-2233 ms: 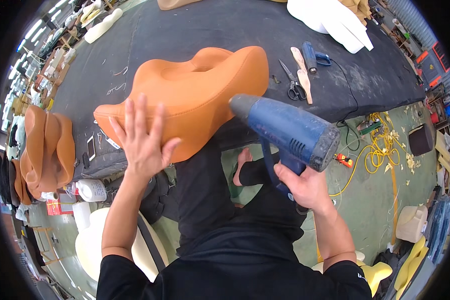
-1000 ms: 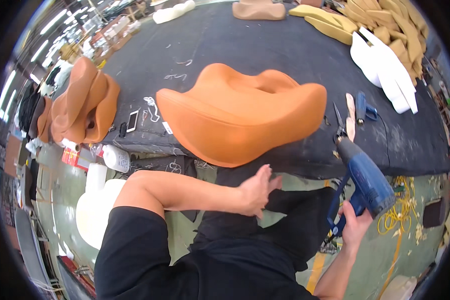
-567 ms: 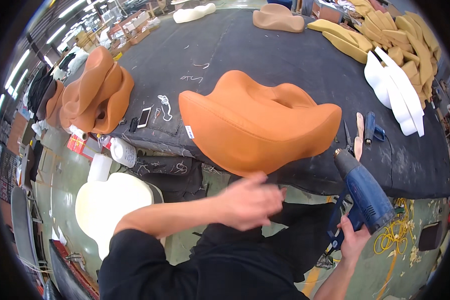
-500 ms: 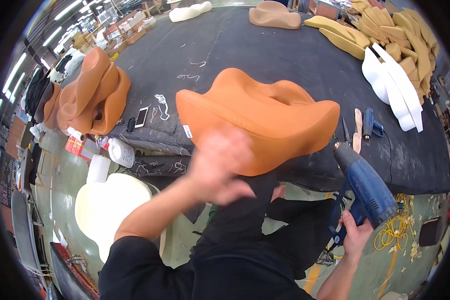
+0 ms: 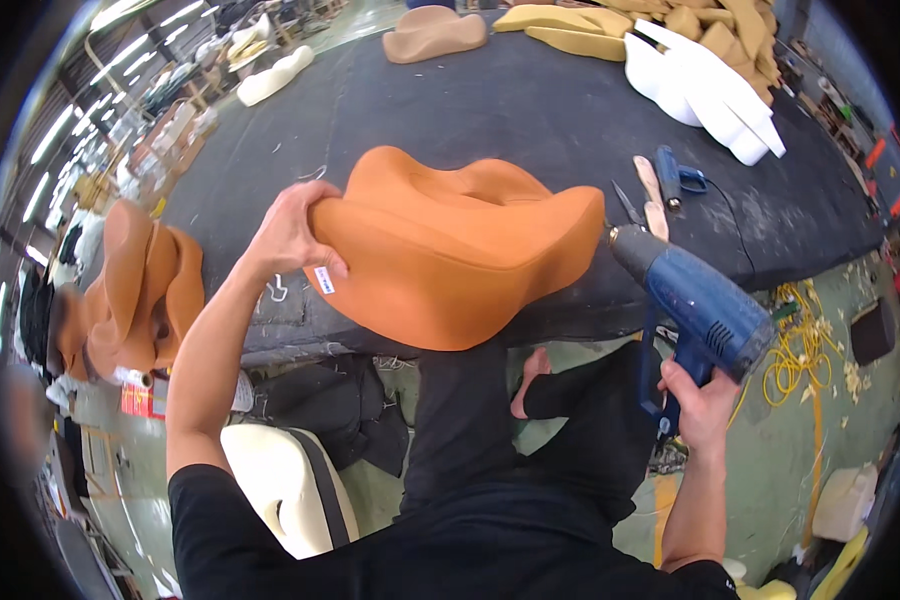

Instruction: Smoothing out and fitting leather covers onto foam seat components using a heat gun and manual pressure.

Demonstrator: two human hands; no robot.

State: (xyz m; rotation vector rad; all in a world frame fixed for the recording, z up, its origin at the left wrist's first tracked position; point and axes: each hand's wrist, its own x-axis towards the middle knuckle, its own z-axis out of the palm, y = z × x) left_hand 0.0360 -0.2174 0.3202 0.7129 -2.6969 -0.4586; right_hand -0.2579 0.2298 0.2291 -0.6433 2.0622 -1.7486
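An orange contoured cushion (image 5: 450, 265) with a curved, lobed top and a small white label at its left end sits at the table's near edge. My left hand (image 5: 298, 232) grips that left end, with the thumb on the front face near the label and the fingers over the top. In my right hand (image 5: 705, 400) is a blue heat gun (image 5: 708, 308), held by its handle. Its nozzle points up and left, close beside the cushion's right end. Whether the heat gun is running cannot be seen.
A black-covered table (image 5: 270, 150) spans the front. On it lie a second blue heat gun (image 5: 670, 178), scissors (image 5: 650, 190), white foam pieces (image 5: 700, 90) and a tan cushion (image 5: 434, 35). Orange cushions (image 5: 140, 290) are stacked left. A yellow cord (image 5: 795, 350) lies on the floor.
My left hand has gone from in front of the cushion to its left end and taken hold there. The view has shifted right. My right hand still holds the heat gun.
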